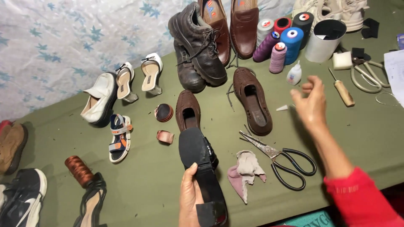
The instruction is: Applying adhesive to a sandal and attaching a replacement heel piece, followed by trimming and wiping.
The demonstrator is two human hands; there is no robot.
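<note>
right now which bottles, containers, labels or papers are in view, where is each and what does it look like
Small glue bottle: beside the thread cones, white with a pointed nozzle.
Cylindrical container: right of the cones, white wall, dark inside, tilted.
Cone-top labels: round, red and white, on the thread cones at the back.
Insole labels: inside a brown shoe at the back, colourful patches.
Paper sheet: far right edge, white, partly cut off.
No screens or signs.

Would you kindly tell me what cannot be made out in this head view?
- Left hand: wrist cut off by the bottom edge.
- Black shoe: sole faces up, hiding its upper.
- Right hand: motion-blurred; whether it holds anything is unclear.
- Black sneaker: cut off by the left edge.
</note>
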